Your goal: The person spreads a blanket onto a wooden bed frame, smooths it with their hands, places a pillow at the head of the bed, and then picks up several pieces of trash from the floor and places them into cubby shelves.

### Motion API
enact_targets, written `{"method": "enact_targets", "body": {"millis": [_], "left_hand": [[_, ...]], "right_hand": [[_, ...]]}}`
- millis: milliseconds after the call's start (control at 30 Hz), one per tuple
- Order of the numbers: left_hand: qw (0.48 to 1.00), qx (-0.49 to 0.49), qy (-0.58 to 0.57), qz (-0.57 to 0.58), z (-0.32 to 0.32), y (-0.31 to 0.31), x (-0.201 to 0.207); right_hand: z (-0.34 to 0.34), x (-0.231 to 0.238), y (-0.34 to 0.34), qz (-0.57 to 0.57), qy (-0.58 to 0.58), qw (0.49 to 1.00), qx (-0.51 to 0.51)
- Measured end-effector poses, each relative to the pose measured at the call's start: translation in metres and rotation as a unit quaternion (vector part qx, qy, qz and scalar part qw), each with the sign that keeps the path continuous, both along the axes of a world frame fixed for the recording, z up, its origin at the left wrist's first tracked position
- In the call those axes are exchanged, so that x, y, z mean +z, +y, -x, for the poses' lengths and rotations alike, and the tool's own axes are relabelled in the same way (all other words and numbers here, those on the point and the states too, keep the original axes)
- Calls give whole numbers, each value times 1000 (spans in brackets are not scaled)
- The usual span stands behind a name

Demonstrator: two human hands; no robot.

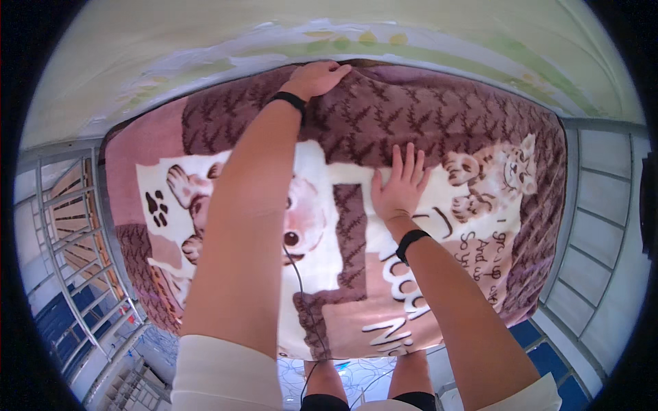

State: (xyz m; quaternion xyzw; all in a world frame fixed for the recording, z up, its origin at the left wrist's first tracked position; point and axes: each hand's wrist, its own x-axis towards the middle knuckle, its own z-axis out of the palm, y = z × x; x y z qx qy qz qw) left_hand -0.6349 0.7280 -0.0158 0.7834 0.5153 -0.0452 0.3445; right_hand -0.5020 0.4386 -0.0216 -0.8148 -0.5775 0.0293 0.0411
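A plush pink and brown blanket [480, 116] with cartoon animal pictures lies spread over a bed. My left hand [317, 77] reaches to the blanket's far edge by the wall, fingers curled down onto the fabric; whether it grips the edge I cannot tell. My right hand [400, 183] lies flat on the middle of the blanket, fingers spread, palm down. Both wrists wear black bands. A thin dark cable [300, 288] hangs below me over the blanket.
A pale wall [205, 41] with a faded leafy border runs behind the bed. A metal bed rail [62, 226] and wooden slats stand at the left. Grey tiled surface [603, 226] at the right. My legs and a patterned sheet [363, 380] show below.
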Motion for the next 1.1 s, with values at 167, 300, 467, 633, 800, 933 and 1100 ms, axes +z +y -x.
{"method": "enact_targets", "body": {"millis": [167,300,467,633,800,933,1100], "left_hand": [[996,-14,79,-33,-31,-15,-3],[973,-14,73,-218,-51,-41,-27],[962,-38,-27,-270,-76,-56,-28],[994,-8,48,-102,-112,-39,2],[989,18,125,-82,-122,-38,-2],[993,-8,4,-120,-87,-44,-11],[980,43,6,-196,-2,-30,-24]], "right_hand": [[0,-3,-3,-6,-1,1000,0],[7,-1,1,-12,4,1000,2],[5,-2,2,-21,4,1000,9],[2,-6,0,-14,3,1000,6],[11,-5,3,-18,16,1000,10],[5,-12,1,-18,1,1000,5],[9,-13,3,-20,-6,1000,4]]}}
